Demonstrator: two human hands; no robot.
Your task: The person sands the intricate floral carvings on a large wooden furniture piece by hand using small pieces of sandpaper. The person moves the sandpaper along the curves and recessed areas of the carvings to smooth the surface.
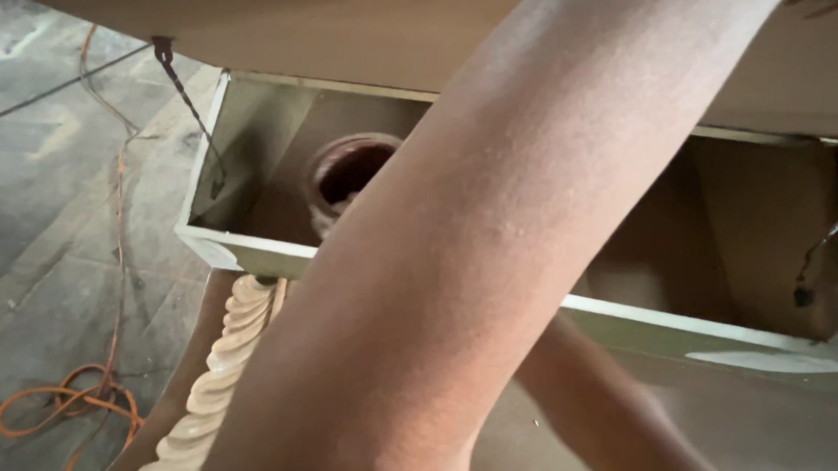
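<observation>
A bare forearm (476, 261) fills the middle of the view, rising from the bottom centre to the top right corner. Its hand runs out of frame at the top, so I cannot see what it holds. A second limb (620, 405) shows lower down behind it, and its hand is hidden too. Behind the forearm is an open wooden box compartment with a pale rim (252, 251). A round brown pot (352, 168) stands inside it, partly covered by the arm.
A wooden panel (337, 25) spans the top above the compartment. A thin twisted metal rod (187, 100) hangs down from it at the left. A carved rope-twist wooden leg (224, 363) runs below the box. An orange cable (72, 405) lies coiled on the grey floor.
</observation>
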